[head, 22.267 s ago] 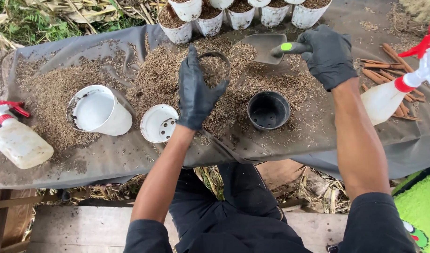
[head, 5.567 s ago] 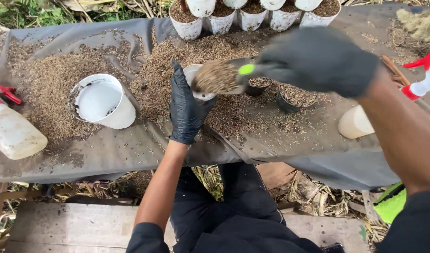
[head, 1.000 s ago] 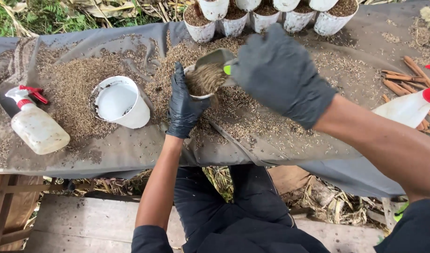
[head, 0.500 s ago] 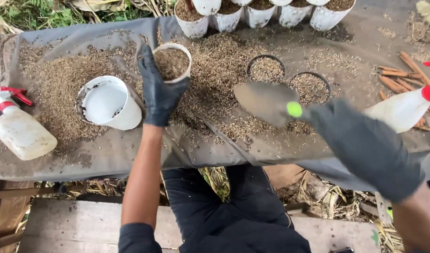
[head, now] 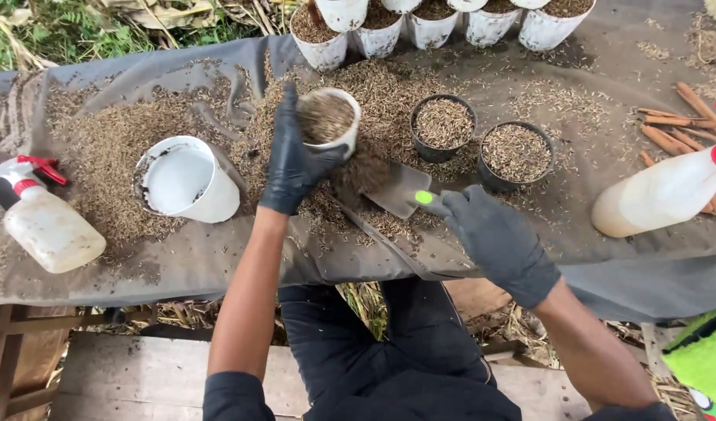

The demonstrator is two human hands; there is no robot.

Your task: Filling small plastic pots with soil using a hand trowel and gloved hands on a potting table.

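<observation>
Your left hand (head: 294,160) grips a small white pot (head: 329,121) tilted rightward, while just right and below, your right hand (head: 494,242) holds a scoop (head: 397,189) pointing its blade up-left toward the pot's mouth.

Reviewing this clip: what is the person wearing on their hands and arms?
Both the left hand and the right hand are in black, matte, close-fitting gloves that end at the wrist. The forearms are bare. Dark sleeves are pushed up near the elbows, at the bottom edge of the view. No watch, bands or markings show on either arm.
</observation>
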